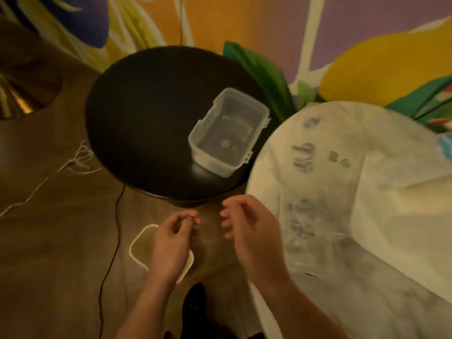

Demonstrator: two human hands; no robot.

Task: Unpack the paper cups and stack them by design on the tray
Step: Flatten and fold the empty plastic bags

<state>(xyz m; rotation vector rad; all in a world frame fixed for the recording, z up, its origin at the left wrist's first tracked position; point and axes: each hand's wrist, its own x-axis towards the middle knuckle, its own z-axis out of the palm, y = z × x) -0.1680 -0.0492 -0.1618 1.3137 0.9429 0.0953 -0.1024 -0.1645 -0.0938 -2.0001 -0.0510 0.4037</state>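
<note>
Wood floor (pixel 61 241) is filling the lower left of the head view; a wall (pixel 244 18) painted in orange, purple and yellow is running across the top. One round black table (pixel 146 113) is standing in the middle.

Count: one clear tub (pixel 228 133), lidless, is sitting on the right part of the table, near its rim, turned at an angle. Nothing can be made out inside it. One clear lid (pixel 139 248) is lying on the floor in front of the table, partly hidden under the left hand. One large white sack (pixel 354 204) with blurred dark print is lying at the right, its edge overlapping the table's right rim just beside the tub. No paper cups are showing; whether they are in the sack I cannot tell.

Two hands are hovering side by side above the floor, just in front of the table's near edge. Left hand (pixel 173 243): fingers curling in with thumb against fingertips; the blur is too strong to tell if anything is pinched. Right hand (pixel 252 231): fingers loosely bent and spread, holding nothing, close to the sack's edge.

Other items: one thin black cable (pixel 115 241) is trailing across the floor left of the hands; white string (pixel 78 160) is lying tangled by the table's left side; one brass cone base (pixel 22 94) is sitting at far left; green leaves (pixel 264 69) are showing behind the table and sack.
</note>
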